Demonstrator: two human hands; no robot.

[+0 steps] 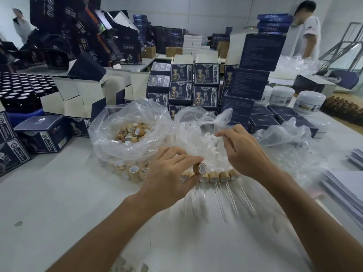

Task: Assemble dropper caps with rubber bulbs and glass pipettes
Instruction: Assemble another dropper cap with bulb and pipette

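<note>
My left hand (169, 173) pinches a bamboo-coloured dropper cap (200, 167) between thumb and forefinger, just above the white table. My right hand (243, 152) reaches into a clear plastic bag of white rubber bulbs (208, 142) and pinches one white bulb (218, 134) at its fingertips. A row of assembled caps with glass pipettes (218, 176) lies on the table between my hands, the pipettes (222, 201) pointing toward me. A second clear bag (110, 142) to the left holds several loose bamboo caps (131, 132).
Dark blue product boxes (184, 83) are stacked behind the bags and at the left (43, 134). White jars (310, 101) stand at the right, paper stacks (345, 185) lie at the right edge, and dark bottles (21, 89) fill a tray at far left. A person (310, 32) stands behind.
</note>
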